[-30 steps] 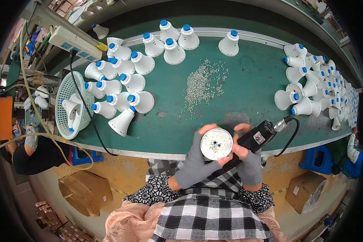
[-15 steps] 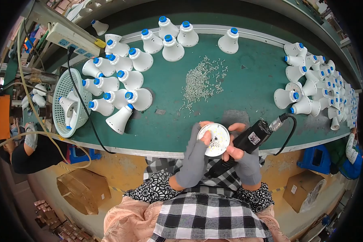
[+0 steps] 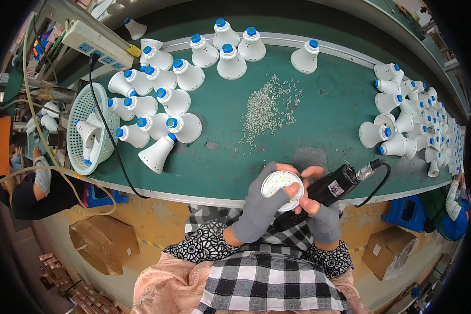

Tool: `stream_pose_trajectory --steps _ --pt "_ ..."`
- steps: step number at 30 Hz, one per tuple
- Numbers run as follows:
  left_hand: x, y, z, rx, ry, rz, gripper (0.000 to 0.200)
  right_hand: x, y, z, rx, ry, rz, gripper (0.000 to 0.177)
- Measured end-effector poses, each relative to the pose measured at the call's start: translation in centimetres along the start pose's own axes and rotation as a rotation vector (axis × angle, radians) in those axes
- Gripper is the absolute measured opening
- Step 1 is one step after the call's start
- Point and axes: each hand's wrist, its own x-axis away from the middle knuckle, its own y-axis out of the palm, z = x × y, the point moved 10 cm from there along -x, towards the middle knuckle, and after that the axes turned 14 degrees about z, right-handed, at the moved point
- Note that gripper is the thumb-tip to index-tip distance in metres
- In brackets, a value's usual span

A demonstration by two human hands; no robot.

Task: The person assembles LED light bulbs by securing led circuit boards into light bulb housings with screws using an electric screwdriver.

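My left hand (image 3: 263,201), in a grey fingerless glove, is closed around an LED bulb (image 3: 275,184) whose round white face with small yellow chips is turned up at me. Its thumb presses on the right part of that face, covering the middle. In my right hand (image 3: 319,213), gloved the same way, a black electric screwdriver (image 3: 334,187) lies slanted, its cable end up and right. The right fingertips also come up against the bulb's right rim. The screwdriver's tip is hidden. Beyond both hands, a scattered pile of small screws (image 3: 267,107) lies on the green table.
White bulb housings (image 3: 175,128) with blue caps stand at left, back and in a dense group (image 3: 403,110) at right. A pale green basket (image 3: 74,131) holds several more. A black cord (image 3: 100,115) crosses the left table edge. Other people sit at both sides.
My left thumb has slid across the bulb's face to its right side. Both hands, the bulb and the screwdriver sit slightly lower and further right; the whole view has shifted a little.
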Motion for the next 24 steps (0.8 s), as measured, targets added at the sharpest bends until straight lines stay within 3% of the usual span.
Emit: stream_pose_trajectory --steps 4,7,11,12,19,24 --pt "-0.4 -0.3 0.7 -0.044 0.088 -0.003 0.033 0.0 0.4 -0.3 0.056 0.023 0.021 0.041" --pt "-0.9 -1.4 2.0 -0.007 0.132 -0.023 0.033 -0.3 -0.4 -3.6 -0.136 -0.22 -0.114 0.034" --pt "-1.3 -2.4 2.9 -0.009 0.041 -0.041 0.033 -0.3 -3.1 -12.7 -0.392 -0.675 0.178 0.024" --pt "-1.4 -2.3 2.4 -0.021 0.005 -0.061 0.032 -0.7 -3.0 -13.6 -0.395 -0.736 0.134 0.021" --pt "-1.8 0.0 0.0 0.21 -0.053 -0.171 0.029 -6.5 -3.3 -13.7 -0.422 -0.875 0.401 0.011" --pt "-2.1 -0.3 0.3 0.053 -0.063 -0.137 0.028 -9.1 -2.5 -13.8 -0.368 -0.909 0.424 0.017"
